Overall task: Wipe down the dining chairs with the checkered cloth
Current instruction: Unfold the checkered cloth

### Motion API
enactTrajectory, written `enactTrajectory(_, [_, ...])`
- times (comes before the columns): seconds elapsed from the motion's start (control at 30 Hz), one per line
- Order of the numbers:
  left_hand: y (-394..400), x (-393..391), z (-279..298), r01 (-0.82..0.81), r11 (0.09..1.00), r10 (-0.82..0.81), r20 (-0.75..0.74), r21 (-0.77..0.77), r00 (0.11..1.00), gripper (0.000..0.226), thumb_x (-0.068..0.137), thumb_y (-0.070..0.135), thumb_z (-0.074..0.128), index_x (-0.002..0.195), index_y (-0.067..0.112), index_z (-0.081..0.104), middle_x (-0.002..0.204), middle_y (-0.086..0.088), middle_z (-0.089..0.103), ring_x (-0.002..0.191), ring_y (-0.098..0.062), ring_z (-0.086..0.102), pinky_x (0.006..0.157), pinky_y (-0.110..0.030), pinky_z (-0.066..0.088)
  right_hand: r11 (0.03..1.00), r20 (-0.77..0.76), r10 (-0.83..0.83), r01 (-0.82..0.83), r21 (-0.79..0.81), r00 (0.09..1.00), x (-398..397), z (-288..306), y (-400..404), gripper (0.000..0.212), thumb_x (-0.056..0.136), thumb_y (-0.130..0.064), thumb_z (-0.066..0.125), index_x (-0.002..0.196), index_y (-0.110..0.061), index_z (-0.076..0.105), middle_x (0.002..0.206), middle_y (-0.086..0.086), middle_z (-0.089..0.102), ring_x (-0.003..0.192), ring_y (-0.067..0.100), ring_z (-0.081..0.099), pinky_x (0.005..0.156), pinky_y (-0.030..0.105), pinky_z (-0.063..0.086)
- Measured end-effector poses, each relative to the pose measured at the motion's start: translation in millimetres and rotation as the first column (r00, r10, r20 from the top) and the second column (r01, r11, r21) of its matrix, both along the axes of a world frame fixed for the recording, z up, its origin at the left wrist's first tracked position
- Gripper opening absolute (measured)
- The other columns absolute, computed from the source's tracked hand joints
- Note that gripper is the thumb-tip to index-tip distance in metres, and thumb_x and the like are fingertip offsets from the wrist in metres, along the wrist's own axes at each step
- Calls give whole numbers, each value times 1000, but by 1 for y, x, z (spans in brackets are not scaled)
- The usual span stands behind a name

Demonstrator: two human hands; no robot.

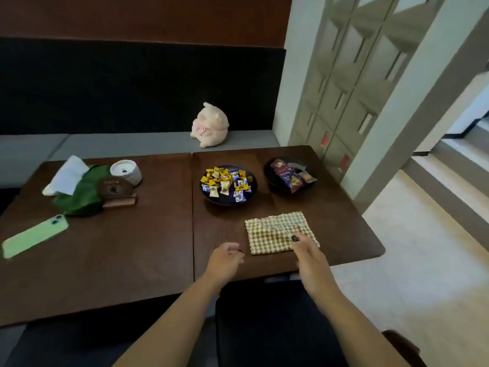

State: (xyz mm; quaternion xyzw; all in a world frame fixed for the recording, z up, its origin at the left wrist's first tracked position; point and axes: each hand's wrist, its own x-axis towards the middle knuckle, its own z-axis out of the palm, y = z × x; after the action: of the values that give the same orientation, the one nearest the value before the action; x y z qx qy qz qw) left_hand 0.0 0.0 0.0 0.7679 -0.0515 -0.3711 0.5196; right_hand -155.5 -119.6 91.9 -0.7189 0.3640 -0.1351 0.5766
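On the right-hand dark wooden table (330,207), near its front edge, the checkered cloth (277,231) lies folded flat; the right hand (308,256) reaches over it, fingers extended, thumb tip resting on the cloth, nothing grasped; the left hand (225,260) hovers just beside the cloth's left edge, fingers loosely curled and empty; behind the cloth stands a bowl of wrapped candies (228,184); a green phone (34,238) lies on the left table.

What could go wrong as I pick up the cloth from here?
1. The folded checkered cloth lies just in front of the dark bowl of wrapped candies; a sweeping lift might nudge the bowl.
2. The right hand only touches the cloth's near edge, so a partial grip could unfold it.
3. The left hand hovers beside it, not helping.
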Motion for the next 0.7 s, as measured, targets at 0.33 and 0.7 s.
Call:
enactTrajectory(0.33, [-77, 26, -56, -42, 993, 32, 95, 115, 995, 48, 91, 25, 63, 135, 11, 51, 138, -8, 48, 102, -16, 53, 85, -24, 41, 983, -52, -131, 136, 123, 990, 35, -51, -13, 40, 101, -32, 40, 140, -25, 42, 133, -12, 43, 127, 8, 39, 114, 37, 30])
enactTrajectory(0.7, [-97, 12, -67, 143, 936, -269, 390, 322, 881, 6, 93, 19, 54, 88, 18, 56, 107, -4, 54, 103, -24, 52, 84, -36, 48, 996, -158, -85, 89, 18, 984, 16, -68, -22, 33, 99, -37, 41, 131, -32, 47, 136, -13, 43, 115, -2, 44, 96, 22, 36])
